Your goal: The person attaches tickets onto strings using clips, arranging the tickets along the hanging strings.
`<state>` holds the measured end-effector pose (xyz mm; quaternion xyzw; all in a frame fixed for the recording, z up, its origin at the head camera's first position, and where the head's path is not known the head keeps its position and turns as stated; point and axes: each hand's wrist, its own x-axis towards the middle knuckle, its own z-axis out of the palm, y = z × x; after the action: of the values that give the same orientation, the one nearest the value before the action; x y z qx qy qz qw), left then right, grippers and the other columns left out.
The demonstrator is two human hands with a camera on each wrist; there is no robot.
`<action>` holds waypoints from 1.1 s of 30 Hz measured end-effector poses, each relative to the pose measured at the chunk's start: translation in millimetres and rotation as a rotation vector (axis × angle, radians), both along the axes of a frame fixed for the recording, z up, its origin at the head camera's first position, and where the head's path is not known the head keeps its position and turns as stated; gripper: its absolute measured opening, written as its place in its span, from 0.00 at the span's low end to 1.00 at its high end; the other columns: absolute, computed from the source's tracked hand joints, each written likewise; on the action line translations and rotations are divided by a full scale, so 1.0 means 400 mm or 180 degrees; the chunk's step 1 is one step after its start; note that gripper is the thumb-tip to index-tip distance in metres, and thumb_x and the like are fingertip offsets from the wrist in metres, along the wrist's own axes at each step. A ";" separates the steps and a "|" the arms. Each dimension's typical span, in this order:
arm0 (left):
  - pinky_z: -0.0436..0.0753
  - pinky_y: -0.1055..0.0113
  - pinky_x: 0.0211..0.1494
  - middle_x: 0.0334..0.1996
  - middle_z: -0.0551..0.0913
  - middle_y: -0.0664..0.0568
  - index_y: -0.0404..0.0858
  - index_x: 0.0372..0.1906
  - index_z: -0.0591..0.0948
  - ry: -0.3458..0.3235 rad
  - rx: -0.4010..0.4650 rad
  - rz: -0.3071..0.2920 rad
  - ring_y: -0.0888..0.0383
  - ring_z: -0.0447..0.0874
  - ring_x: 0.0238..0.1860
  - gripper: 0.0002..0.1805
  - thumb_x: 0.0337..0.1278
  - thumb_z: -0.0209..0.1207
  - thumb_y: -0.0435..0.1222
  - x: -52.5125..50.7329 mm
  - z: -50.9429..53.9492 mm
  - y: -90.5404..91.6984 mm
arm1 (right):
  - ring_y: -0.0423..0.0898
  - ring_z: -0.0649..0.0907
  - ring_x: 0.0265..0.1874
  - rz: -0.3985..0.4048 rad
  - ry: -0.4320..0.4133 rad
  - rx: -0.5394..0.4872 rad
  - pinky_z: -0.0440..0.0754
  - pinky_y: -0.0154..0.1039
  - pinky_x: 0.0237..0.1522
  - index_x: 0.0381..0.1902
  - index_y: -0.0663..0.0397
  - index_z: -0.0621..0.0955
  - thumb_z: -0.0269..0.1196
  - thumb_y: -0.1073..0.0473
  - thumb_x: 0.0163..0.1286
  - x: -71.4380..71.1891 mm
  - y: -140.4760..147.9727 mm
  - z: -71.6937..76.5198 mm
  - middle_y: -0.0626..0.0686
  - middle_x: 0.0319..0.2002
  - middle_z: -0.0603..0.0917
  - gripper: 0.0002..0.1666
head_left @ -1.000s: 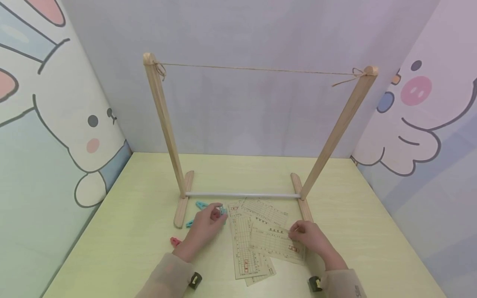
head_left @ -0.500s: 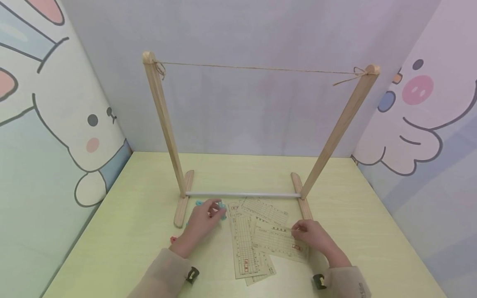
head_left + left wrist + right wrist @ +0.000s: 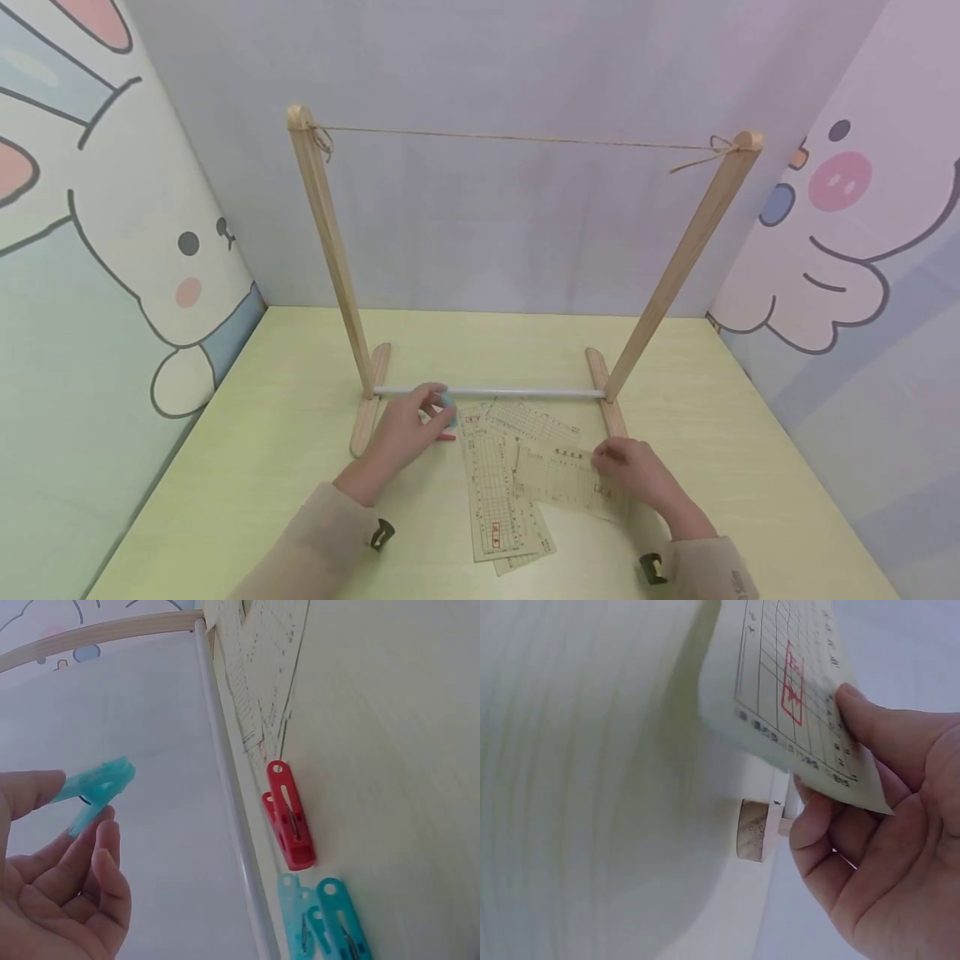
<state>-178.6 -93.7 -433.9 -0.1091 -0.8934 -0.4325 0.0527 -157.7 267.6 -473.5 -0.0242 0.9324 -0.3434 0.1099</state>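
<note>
My left hand [image 3: 403, 431] pinches a teal clothespin [image 3: 105, 784] between thumb and fingers, raised off the table near the white crossbar. In the left wrist view its handles are partly pressed together. Below it on the table lie a red clothespin [image 3: 289, 821] and two teal clothespins [image 3: 341, 926]. On the other side, my right hand [image 3: 639, 473] grips a printed paper slip [image 3: 780, 690] by its edge, thumb on the printed face. That slip is lifted and slightly bent. Beneath and left of it, several more slips [image 3: 491, 500] overlap on the table.
A wooden frame stands behind the slips, with a left post [image 3: 333, 258] and a right post [image 3: 682, 258]. Twine [image 3: 510, 137] is tied between their tops. A white bar [image 3: 525, 392] joins the feet. Printed walls enclose the table [image 3: 225, 467] at the sides.
My left hand has risen slightly away from the table with the teal clothespin. My right hand has drawn the slip a little to the right and lifted it.
</note>
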 end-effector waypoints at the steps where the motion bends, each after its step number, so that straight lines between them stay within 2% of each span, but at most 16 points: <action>1: 0.79 0.70 0.36 0.39 0.88 0.54 0.37 0.57 0.80 -0.0005 -0.0005 -0.0012 0.60 0.84 0.38 0.20 0.62 0.63 0.40 -0.001 0.010 0.001 | 0.42 0.84 0.38 -0.0015 0.0044 -0.0035 0.83 0.46 0.44 0.42 0.53 0.84 0.62 0.58 0.70 -0.001 0.002 0.001 0.49 0.39 0.88 0.07; 3: 0.78 0.70 0.35 0.39 0.88 0.53 0.37 0.56 0.81 0.0003 -0.0039 -0.0029 0.60 0.83 0.37 0.20 0.61 0.64 0.40 -0.002 0.028 0.002 | 0.43 0.84 0.40 -0.0042 0.0168 -0.0098 0.82 0.44 0.45 0.42 0.54 0.84 0.61 0.59 0.71 -0.001 0.006 0.003 0.50 0.40 0.88 0.07; 7: 0.77 0.71 0.34 0.39 0.88 0.52 0.37 0.51 0.83 0.0147 -0.0031 -0.0132 0.59 0.82 0.35 0.17 0.58 0.67 0.39 -0.011 0.065 0.002 | 0.47 0.85 0.43 -0.0133 0.0426 -0.0282 0.82 0.40 0.46 0.44 0.56 0.84 0.61 0.59 0.72 0.002 0.008 0.011 0.53 0.42 0.88 0.09; 9: 0.78 0.72 0.35 0.38 0.87 0.52 0.36 0.49 0.84 0.0245 -0.0022 -0.0191 0.59 0.82 0.36 0.16 0.57 0.68 0.38 -0.017 0.084 0.002 | 0.46 0.85 0.43 -0.0220 0.0512 -0.0449 0.82 0.38 0.46 0.45 0.58 0.84 0.61 0.58 0.72 0.003 0.006 0.016 0.55 0.43 0.88 0.10; 15: 0.79 0.72 0.35 0.36 0.88 0.52 0.35 0.46 0.84 0.0578 -0.0059 -0.0392 0.59 0.83 0.37 0.14 0.55 0.69 0.37 -0.037 0.151 0.009 | 0.31 0.81 0.36 -0.0587 0.0694 -0.0997 0.81 0.28 0.41 0.47 0.66 0.81 0.60 0.59 0.73 0.003 -0.003 0.043 0.58 0.41 0.87 0.14; 21: 0.77 0.72 0.35 0.34 0.88 0.52 0.37 0.42 0.84 0.0735 0.0031 -0.0562 0.60 0.82 0.34 0.11 0.56 0.69 0.37 -0.055 0.237 0.020 | 0.31 0.81 0.32 -0.0782 0.0903 -0.1354 0.81 0.28 0.38 0.48 0.69 0.80 0.60 0.61 0.73 0.006 -0.024 0.089 0.46 0.35 0.87 0.14; 26: 0.77 0.70 0.36 0.36 0.88 0.51 0.37 0.42 0.85 0.0807 0.0134 -0.0665 0.60 0.82 0.35 0.10 0.57 0.68 0.36 -0.073 0.289 0.031 | 0.31 0.83 0.31 -0.0977 0.1044 -0.1621 0.81 0.26 0.38 0.49 0.71 0.80 0.60 0.60 0.73 0.010 -0.041 0.118 0.34 0.30 0.85 0.16; 30: 0.78 0.69 0.37 0.36 0.89 0.51 0.38 0.42 0.85 0.0859 0.0203 -0.0735 0.60 0.83 0.35 0.09 0.57 0.68 0.36 -0.083 0.323 0.040 | 0.31 0.83 0.31 -0.1195 0.1083 -0.1901 0.81 0.25 0.39 0.48 0.70 0.79 0.61 0.58 0.73 0.012 -0.051 0.138 0.32 0.29 0.85 0.17; 33: 0.79 0.68 0.38 0.36 0.89 0.52 0.39 0.42 0.85 0.0860 0.0261 -0.0784 0.60 0.83 0.36 0.09 0.57 0.68 0.36 -0.084 0.350 0.048 | 0.32 0.83 0.30 -0.1340 0.1214 -0.2130 0.80 0.24 0.39 0.45 0.66 0.81 0.62 0.59 0.72 0.012 -0.059 0.153 0.34 0.28 0.86 0.13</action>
<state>-212.4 -74.6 -293.7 -0.2725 -0.8398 -0.4532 0.1232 -152.7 244.0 -412.5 0.0692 0.7581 -0.6308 -0.1504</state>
